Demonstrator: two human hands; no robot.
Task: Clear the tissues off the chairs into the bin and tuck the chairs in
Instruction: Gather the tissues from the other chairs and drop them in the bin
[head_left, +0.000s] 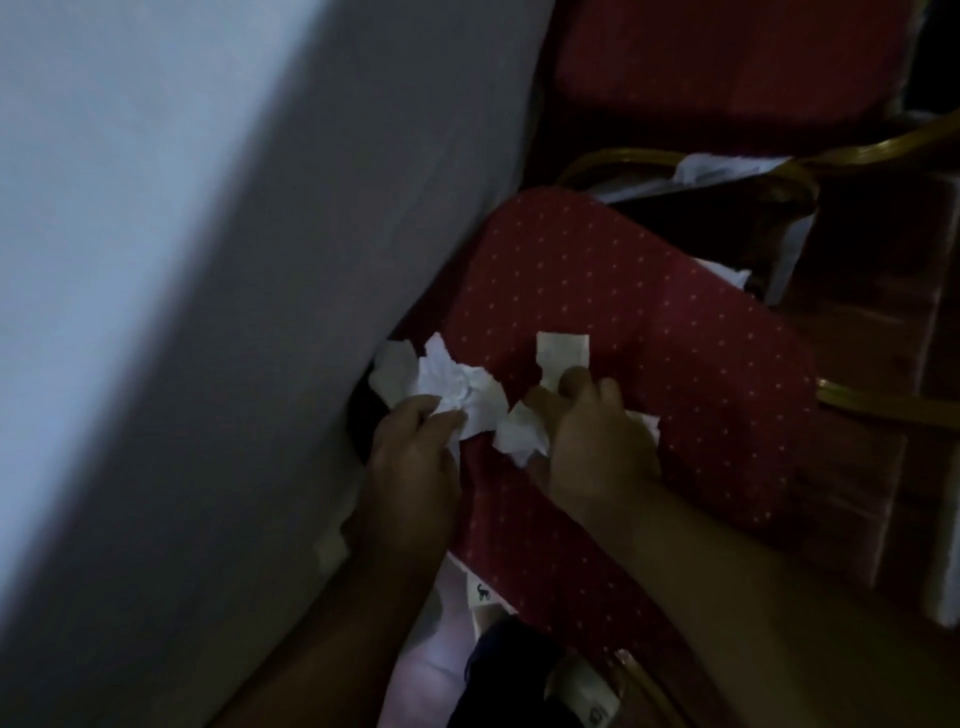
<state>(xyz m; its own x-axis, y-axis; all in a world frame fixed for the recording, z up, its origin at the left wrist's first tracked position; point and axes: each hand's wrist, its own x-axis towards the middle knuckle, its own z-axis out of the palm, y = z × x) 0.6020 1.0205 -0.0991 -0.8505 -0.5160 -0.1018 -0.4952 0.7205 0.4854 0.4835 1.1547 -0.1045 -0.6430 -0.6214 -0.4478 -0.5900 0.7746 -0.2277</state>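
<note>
A red chair seat with small pale dots (649, 312) fills the middle of the view, next to a white tablecloth (208, 312). My left hand (415, 452) is closed on a crumpled white tissue (457, 387) at the seat's left edge. My right hand (597, 436) rests on the seat, gripping a second crumpled tissue (519, 436), with its fingertips touching a flatter folded tissue (561, 353). No bin is visible.
A second red chair (727, 67) stands beyond, with a gold metal frame (779, 171) and white paper (717, 166) between the two chairs. Dark reddish carpet (883, 364) lies to the right. The scene is dim.
</note>
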